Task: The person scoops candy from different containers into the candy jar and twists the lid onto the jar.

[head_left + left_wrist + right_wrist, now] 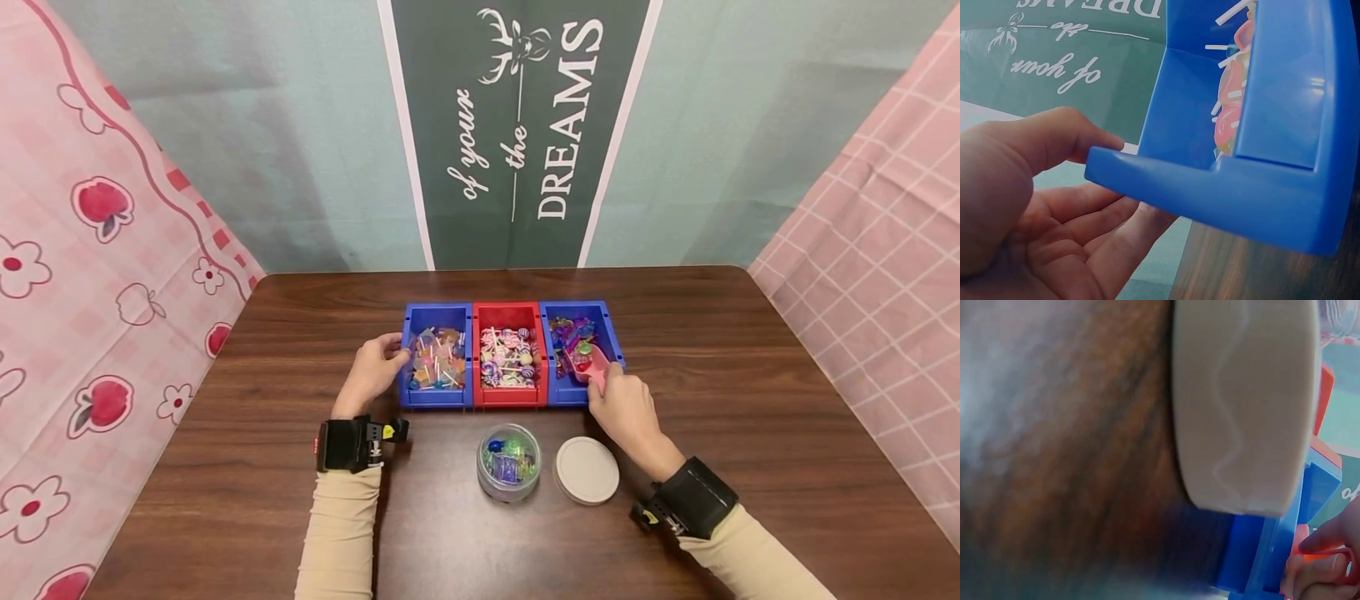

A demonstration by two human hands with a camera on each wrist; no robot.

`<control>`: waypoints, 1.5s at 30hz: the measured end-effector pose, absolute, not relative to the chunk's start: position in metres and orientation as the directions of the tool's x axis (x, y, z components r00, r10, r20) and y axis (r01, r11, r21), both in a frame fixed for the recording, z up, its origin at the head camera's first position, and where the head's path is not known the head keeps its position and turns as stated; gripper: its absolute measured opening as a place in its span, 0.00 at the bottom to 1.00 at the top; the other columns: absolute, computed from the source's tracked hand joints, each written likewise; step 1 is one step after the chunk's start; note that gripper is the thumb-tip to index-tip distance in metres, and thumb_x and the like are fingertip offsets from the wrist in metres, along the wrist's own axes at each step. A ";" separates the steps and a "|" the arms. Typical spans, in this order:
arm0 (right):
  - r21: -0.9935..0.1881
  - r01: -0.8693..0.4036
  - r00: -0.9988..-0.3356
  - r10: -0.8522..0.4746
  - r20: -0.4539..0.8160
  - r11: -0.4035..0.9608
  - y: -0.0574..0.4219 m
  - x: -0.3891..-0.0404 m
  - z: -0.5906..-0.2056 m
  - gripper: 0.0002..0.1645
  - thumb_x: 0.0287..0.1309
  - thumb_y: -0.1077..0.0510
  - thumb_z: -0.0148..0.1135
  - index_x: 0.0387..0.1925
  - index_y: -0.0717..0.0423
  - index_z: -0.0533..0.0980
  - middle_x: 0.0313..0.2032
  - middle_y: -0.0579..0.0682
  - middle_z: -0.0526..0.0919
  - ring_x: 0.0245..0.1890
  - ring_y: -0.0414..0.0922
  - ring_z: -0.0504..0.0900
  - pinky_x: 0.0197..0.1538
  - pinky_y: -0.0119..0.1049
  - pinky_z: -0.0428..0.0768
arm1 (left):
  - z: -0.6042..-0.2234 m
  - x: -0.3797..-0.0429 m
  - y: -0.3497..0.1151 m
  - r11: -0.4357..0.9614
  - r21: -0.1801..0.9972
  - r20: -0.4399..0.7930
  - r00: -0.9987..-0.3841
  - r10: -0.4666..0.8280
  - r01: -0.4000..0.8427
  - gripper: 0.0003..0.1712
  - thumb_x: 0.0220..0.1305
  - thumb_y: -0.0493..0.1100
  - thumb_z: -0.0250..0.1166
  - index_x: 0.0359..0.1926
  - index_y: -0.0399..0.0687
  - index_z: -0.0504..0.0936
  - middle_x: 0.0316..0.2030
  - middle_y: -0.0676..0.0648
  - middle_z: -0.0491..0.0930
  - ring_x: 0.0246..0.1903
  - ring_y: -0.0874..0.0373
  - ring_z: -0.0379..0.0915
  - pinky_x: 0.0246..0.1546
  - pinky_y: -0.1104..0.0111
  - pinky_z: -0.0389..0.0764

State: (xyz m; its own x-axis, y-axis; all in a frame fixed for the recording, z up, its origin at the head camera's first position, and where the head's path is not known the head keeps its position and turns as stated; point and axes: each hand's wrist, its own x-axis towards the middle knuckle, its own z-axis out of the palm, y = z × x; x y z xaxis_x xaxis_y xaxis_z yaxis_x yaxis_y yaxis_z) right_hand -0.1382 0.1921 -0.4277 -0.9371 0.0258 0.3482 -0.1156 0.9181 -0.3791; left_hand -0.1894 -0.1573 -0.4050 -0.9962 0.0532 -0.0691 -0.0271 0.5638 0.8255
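Note:
My left hand (377, 371) holds the side wall of the left blue bin (405, 397), with the thumb over the rim in the left wrist view and the other fingers outside. Inside that bin lie small lollipop-like pieces (442, 358) with white sticks. My right hand (626, 408) grips the handle of a pink scoop (596, 364) in the right blue bin (611, 329). The scoop carries a few shiny pieces, one green and one red. Purple and blue shiny pieces (572, 330) lie around it.
Between the blue bins sits a red bin (510, 399) of striped lollipop-like pieces. In front stands a clear jar (507, 492) holding shiny blue, green and purple pieces. Its right neighbour is a white round lid (587, 471), flat on the wooden table (450, 550).

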 end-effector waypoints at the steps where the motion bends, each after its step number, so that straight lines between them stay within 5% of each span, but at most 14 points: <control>1: -0.381 -0.122 -0.934 0.024 0.356 0.917 0.192 -0.138 -0.428 0.14 0.51 0.61 0.61 0.20 0.66 0.68 0.10 0.60 0.72 0.13 0.58 0.73 0.15 0.55 0.72 | -0.405 -0.189 -0.157 0.563 0.826 -0.068 -0.996 0.053 -0.026 0.24 0.65 0.36 0.54 0.59 0.26 0.69 0.50 0.28 0.77 0.48 0.42 0.73 0.53 0.49 0.77; 15: -0.373 -0.189 -0.890 0.001 0.455 0.908 0.197 -0.137 -0.426 0.12 0.50 0.62 0.61 0.23 0.69 0.69 0.10 0.59 0.71 0.11 0.57 0.70 0.14 0.54 0.72 | -0.405 -0.188 -0.157 0.555 0.832 -0.061 -0.997 0.056 -0.020 0.25 0.64 0.35 0.54 0.60 0.25 0.68 0.51 0.27 0.76 0.49 0.41 0.73 0.54 0.48 0.76; 45: -0.404 -0.178 -0.906 0.010 0.423 0.897 0.199 -0.136 -0.424 0.13 0.52 0.61 0.62 0.27 0.69 0.71 0.11 0.57 0.71 0.12 0.52 0.68 0.14 0.47 0.70 | -0.405 -0.190 -0.158 0.563 0.826 -0.082 -0.995 0.054 -0.037 0.25 0.65 0.37 0.54 0.60 0.26 0.67 0.52 0.28 0.75 0.50 0.41 0.72 0.55 0.49 0.76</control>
State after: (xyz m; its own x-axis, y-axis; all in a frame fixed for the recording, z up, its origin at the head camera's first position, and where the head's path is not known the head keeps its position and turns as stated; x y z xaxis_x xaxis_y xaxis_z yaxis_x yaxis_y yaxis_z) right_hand -0.1357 0.1988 -0.4238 -0.9061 0.0103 0.4230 -0.1783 0.8973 -0.4038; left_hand -0.1896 -0.1577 -0.4048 -0.9952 0.0541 -0.0817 -0.0371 0.5628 0.8257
